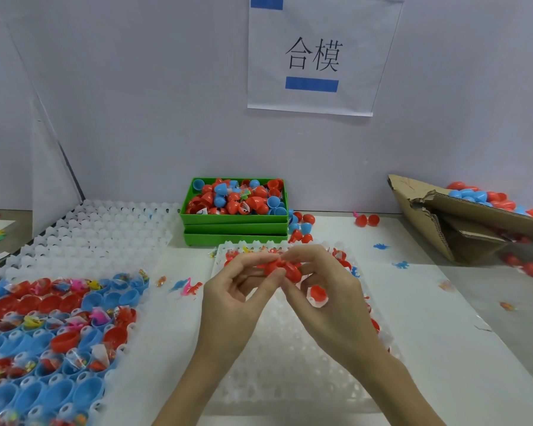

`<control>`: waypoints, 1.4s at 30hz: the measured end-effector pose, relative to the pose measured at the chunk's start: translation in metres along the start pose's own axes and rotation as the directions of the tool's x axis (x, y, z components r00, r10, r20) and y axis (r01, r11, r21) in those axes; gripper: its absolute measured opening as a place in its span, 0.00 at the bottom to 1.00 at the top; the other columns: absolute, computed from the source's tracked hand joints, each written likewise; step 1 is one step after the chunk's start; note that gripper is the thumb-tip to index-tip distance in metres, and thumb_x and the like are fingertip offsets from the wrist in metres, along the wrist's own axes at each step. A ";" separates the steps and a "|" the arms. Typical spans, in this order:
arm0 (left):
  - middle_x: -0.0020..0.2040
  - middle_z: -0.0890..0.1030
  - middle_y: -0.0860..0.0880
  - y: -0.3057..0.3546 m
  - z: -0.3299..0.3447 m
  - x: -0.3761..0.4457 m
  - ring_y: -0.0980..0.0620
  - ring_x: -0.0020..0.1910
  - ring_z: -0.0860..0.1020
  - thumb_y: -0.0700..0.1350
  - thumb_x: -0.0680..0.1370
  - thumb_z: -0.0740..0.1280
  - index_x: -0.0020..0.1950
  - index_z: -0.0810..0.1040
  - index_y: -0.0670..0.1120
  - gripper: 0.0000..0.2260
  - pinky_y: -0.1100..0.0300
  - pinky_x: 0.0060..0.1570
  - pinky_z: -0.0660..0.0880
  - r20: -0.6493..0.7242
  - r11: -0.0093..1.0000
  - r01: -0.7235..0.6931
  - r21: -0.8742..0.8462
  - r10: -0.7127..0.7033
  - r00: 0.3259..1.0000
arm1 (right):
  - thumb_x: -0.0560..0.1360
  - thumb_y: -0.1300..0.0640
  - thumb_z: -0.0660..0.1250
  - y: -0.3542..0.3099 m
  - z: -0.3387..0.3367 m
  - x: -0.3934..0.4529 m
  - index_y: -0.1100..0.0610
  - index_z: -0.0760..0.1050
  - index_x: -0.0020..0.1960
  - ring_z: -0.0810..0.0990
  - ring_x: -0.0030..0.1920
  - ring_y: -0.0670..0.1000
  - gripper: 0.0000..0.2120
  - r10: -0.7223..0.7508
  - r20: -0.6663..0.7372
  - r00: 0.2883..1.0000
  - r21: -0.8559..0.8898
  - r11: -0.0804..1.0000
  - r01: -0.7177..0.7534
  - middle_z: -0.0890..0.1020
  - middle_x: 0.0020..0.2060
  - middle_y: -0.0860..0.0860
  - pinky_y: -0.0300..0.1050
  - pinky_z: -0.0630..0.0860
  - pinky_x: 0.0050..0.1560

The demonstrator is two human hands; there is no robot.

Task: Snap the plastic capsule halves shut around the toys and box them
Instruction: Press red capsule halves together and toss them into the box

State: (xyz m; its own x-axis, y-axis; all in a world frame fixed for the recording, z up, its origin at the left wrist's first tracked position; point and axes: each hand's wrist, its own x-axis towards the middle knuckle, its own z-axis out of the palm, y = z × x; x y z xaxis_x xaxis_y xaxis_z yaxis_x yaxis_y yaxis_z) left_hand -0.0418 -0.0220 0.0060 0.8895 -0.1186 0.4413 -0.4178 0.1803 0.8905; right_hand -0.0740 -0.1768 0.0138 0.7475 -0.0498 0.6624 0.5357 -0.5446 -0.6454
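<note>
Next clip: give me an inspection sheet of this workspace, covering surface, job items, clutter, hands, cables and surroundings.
Surface: white table top, with a white grid tray under the hands.
Job items: red capsule held over the grid tray; left tray partly filled with red and blue halves and bagged toys; green box heaped with capsule parts; cardboard box at right holding capsules.
Clutter: loose toys and stray capsules on the table.
Hands: left hand and right hand both pinch the red capsule.
Cables: nothing seen.
Surroundings: pale wall with a paper sign; white divider panel at left.
</note>
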 end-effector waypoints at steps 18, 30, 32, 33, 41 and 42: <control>0.49 0.87 0.55 -0.003 -0.006 0.001 0.51 0.45 0.85 0.47 0.80 0.70 0.58 0.86 0.52 0.09 0.62 0.46 0.82 -0.097 0.985 -0.022 0.169 0.039 0.995 | 0.76 0.56 0.74 -0.001 0.012 -0.007 0.52 0.80 0.64 0.84 0.55 0.43 0.16 0.054 0.004 0.999 0.134 0.989 -0.054 0.84 0.55 0.43 0.34 0.80 0.55; 0.59 0.85 0.57 -0.001 -0.001 -0.001 0.57 0.59 0.83 0.45 0.81 0.66 0.67 0.83 0.48 0.15 0.67 0.54 0.80 -0.019 0.967 -0.124 0.222 0.131 0.991 | 0.78 0.56 0.73 -0.001 0.008 -0.005 0.46 0.80 0.65 0.85 0.57 0.48 0.16 0.089 -0.038 0.995 0.218 0.973 -0.079 0.84 0.56 0.40 0.37 0.81 0.55; 0.57 0.85 0.56 -0.004 -0.002 -0.001 0.54 0.54 0.85 0.47 0.81 0.66 0.64 0.83 0.50 0.13 0.63 0.51 0.83 -0.040 0.952 -0.123 0.281 0.140 0.989 | 0.78 0.57 0.73 -0.001 0.011 -0.006 0.48 0.81 0.65 0.85 0.56 0.48 0.16 0.090 -0.031 0.995 0.228 0.970 -0.081 0.84 0.55 0.41 0.37 0.81 0.55; 0.55 0.85 0.56 -0.005 -0.003 -0.001 0.52 0.53 0.85 0.47 0.81 0.67 0.63 0.84 0.51 0.12 0.59 0.49 0.84 -0.047 0.948 -0.120 0.296 0.140 0.989 | 0.77 0.57 0.73 -0.001 0.012 -0.007 0.48 0.81 0.64 0.85 0.56 0.47 0.16 0.091 -0.029 0.995 0.224 0.971 -0.082 0.85 0.55 0.40 0.36 0.81 0.55; 0.47 0.88 0.54 -0.001 -0.007 0.002 0.51 0.44 0.86 0.52 0.75 0.74 0.56 0.88 0.56 0.11 0.64 0.46 0.82 -0.126 0.994 0.093 0.057 -0.085 0.988 | 0.77 0.54 0.73 0.002 0.018 -0.010 0.45 0.80 0.64 0.85 0.56 0.44 0.16 0.145 -0.040 0.989 0.223 0.966 -0.132 0.85 0.54 0.38 0.33 0.80 0.54; 0.48 0.89 0.54 -0.001 -0.007 0.002 0.52 0.45 0.86 0.53 0.75 0.74 0.57 0.88 0.57 0.12 0.65 0.48 0.82 -0.112 0.993 0.115 0.031 -0.111 0.988 | 0.76 0.54 0.73 0.002 0.019 -0.010 0.44 0.79 0.63 0.85 0.56 0.44 0.16 0.153 -0.044 0.987 0.230 0.963 -0.139 0.85 0.53 0.38 0.32 0.80 0.54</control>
State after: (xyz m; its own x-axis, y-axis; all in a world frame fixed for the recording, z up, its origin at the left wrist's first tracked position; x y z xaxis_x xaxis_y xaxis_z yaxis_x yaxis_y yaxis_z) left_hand -0.0380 -0.0155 0.0056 0.9453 -0.0277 0.3249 -0.3185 0.1356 0.9382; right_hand -0.0734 -0.1617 -0.0012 0.8028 -0.1696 0.5717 0.5022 -0.3246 -0.8015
